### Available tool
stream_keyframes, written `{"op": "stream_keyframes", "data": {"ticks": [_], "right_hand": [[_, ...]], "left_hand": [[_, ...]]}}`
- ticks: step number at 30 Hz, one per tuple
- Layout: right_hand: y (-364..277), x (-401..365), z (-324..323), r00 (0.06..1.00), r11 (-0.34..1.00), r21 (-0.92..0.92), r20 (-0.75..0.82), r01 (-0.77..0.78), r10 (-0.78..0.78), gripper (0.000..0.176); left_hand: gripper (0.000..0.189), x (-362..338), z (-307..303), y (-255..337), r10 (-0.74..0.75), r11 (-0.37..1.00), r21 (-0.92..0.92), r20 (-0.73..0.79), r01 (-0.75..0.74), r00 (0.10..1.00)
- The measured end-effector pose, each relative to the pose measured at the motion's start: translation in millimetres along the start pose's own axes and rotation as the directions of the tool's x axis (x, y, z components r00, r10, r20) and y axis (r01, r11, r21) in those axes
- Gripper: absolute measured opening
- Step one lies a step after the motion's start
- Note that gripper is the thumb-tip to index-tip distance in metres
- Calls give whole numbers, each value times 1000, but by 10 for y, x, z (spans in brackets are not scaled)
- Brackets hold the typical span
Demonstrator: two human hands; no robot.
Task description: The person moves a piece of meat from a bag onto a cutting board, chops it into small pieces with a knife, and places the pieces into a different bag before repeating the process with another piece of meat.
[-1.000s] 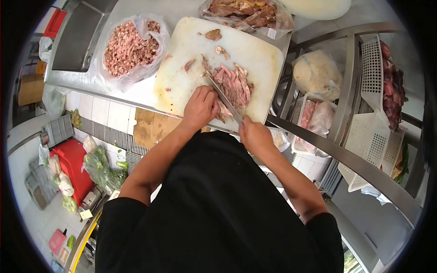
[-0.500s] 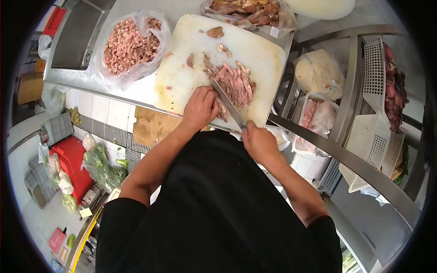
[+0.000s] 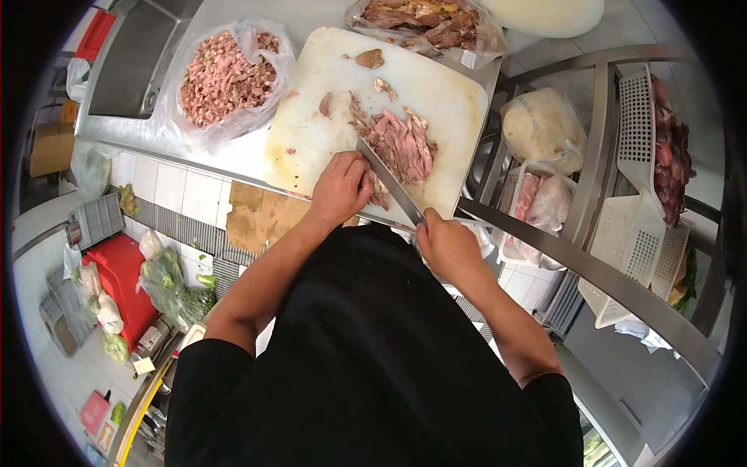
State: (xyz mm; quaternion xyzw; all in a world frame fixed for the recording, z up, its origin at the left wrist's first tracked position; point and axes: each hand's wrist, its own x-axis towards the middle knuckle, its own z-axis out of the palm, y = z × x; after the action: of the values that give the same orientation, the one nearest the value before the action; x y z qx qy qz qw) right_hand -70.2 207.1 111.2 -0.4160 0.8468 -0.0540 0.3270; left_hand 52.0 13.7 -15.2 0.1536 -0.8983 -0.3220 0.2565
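The cooked meat (image 3: 401, 144) lies in a sliced heap on the white cutting board (image 3: 307, 136) on the table (image 3: 237, 162). Its near end is pinned under the curled fingers of the left hand (image 3: 341, 188), and the right hand (image 3: 447, 245), fist closed round the handle, sets the knife (image 3: 389, 180) just beside those fingers. This looks like mid-slicing, so a further cut would call for the left fingertips tucked back from the blade.

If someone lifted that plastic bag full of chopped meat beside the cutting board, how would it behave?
Probably floppy: the thin bag of chopped meat slumps in wrinkled folds on the counter. It is likely heavy for its size, since it is heaped full. Its mouth lies open, so pieces might spill if it tilts.
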Motion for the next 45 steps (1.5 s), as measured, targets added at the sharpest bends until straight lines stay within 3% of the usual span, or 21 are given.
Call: {"op": "stream_keyframes", "data": {"ticks": [3,7,9,13,15,16,20,22,25,27,30,34,37,41,45], "right_hand": [[-11,327,340,994,999,33,-105,11,-7,21],[-207,804,317,977,995,35,-196,90,-82,22],[-283,909,216,969,990,33,-212,134,-124,22],[-192,352,-159,984,993,30,-146,111,-106,23],[-111,65,-224,999,999,33,7,41,-41,24],[-92,72,-148,999,999,30,13,44,-45,24],[-35,428,370,998,998,50,-68,23,-20,24],[-116,635,396,977,991,78,-195,105,-88,24],[-205,833,273,973,990,66,-200,128,-113,24],[-265,777,191,975,989,95,-202,111,-90,25],[-151,582,81,977,991,113,-206,79,-54,25],[32,290,11,989,992,108,-142,63,-48,25],[41,85,-65,999,997,66,-23,44,-43,25],[16,165,228,999,998,43,10,40,-41,25],[-263,750,408,983,993,24,-147,117,-112,23]], "left_hand": [[23,-2,45,-20,13,1000,27,-1,-13,1000],[24,4,72,-8,19,998,60,-5,-18,1000],[25,26,23,8,6,1000,-20,-33,-7,999],[25,15,-42,55,-16,1000,-24,-99,14,995],[25,-5,-29,11,-4,1000,-14,-47,3,999],[25,-9,-13,-6,-10,1000,-13,-50,10,999],[23,-34,24,-10,-1,999,35,-31,2,1000],[23,-36,41,2,12,999,33,-33,-11,999],[25,-10,14,1,-44,999,4,-41,44,998],[25,15,-88,-1,-132,981,-163,-145,108,981],[27,2,-324,-15,-138,990,-26,-222,136,965],[24,-84,-327,-6,-79,995,51,-76,83,994],[24,-44,-159,41,-9,999,38,-54,11,999],[21,-79,-7,-16,-2,997,72,-31,4,1000],[20,-97,2,-59,8,996,89,-51,-3,999]]}}
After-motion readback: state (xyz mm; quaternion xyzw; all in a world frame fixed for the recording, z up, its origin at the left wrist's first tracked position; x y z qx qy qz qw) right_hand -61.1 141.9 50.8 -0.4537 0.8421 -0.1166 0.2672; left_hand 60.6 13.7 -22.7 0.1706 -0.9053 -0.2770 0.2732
